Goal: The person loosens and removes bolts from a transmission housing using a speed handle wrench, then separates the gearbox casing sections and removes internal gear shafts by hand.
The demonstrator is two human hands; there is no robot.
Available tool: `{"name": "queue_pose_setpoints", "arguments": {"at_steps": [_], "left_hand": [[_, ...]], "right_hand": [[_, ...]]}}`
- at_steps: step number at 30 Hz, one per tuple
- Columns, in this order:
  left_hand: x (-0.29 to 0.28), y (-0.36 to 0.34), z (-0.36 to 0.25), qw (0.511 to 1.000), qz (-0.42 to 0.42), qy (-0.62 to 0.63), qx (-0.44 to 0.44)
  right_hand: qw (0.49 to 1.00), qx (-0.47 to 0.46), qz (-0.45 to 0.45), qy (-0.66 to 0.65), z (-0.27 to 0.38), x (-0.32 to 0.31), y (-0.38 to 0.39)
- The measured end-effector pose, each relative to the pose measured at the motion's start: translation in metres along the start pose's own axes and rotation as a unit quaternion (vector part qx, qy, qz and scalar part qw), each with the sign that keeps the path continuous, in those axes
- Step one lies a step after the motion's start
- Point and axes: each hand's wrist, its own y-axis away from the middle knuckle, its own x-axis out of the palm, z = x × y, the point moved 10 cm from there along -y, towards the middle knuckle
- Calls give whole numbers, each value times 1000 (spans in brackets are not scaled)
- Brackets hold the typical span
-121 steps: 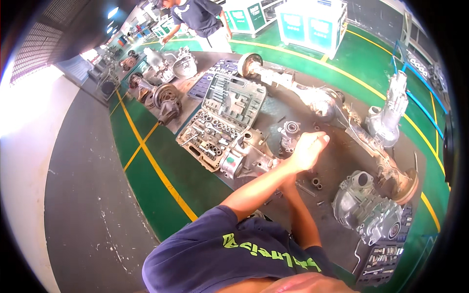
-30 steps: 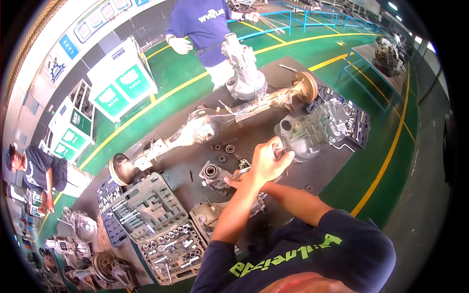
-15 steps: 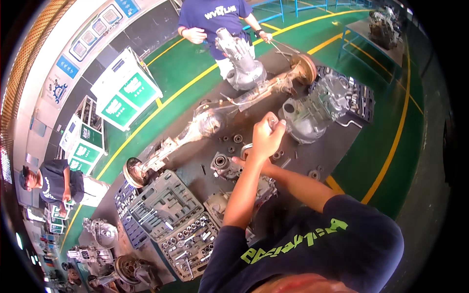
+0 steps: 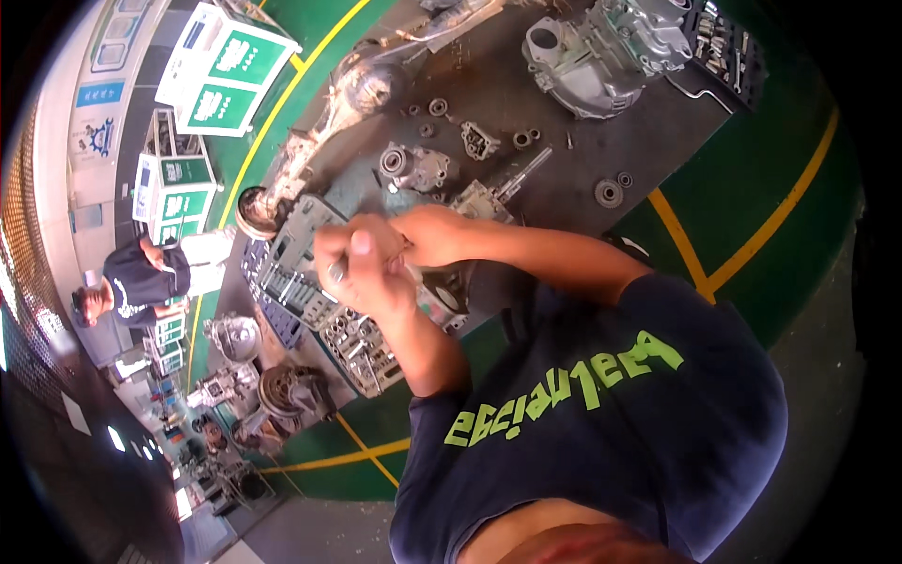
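My left hand is closed, raised in front of the open tool case. A small, round, silver metal end shows at its curled fingers; the rest of that piece is hidden in the fist. Against its inner side presses my right hand, fingers bent and mostly hidden behind the left. Whatever the right fingers hold cannot be made out. Just beyond the hands lies a grey cast housing with a round bearing. Right of it is a gear assembly with a long shaft, partly behind my right forearm.
Loose bearings and a small cast cover lie on the dark bench. A large gearbox casing stands far right, beside a socket tray. A rusty axle runs along the far left. Another person stands left.
My view has shifted down. Both hands have moved left from beside the large casing to above the tool case. The person across the bench is out of view.
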Motion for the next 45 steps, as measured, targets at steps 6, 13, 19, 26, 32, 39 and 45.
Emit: {"name": "queue_pose_setpoints", "arguments": {"at_steps": [6, 13, 19, 26, 32, 39, 45], "left_hand": [[-15, 77, 52, 988, -65, -96, -101], [-123, 213, 124, 763, -132, -585, -242], [-189, 294, 90, 582, -298, -715, -247], [-241, 309, 126, 673, -364, -570, -298], [-251, 311, 131, 541, -376, -699, -279], [-238, 310, 133, 533, -363, -734, -215], [-215, 311, 111, 532, -384, -693, -299]], "right_hand": [[986, 121, 90, 77, -93, -33, 120], [909, 390, 2, 149, -306, -149, 306], [790, 561, 21, 245, -433, -220, 416], [835, 526, -16, 163, -491, -232, 426], [869, 447, -45, 209, -492, -296, 358], [838, 379, -197, 340, -547, -320, 308], [830, 429, -300, 194, -475, -309, 290]]}}
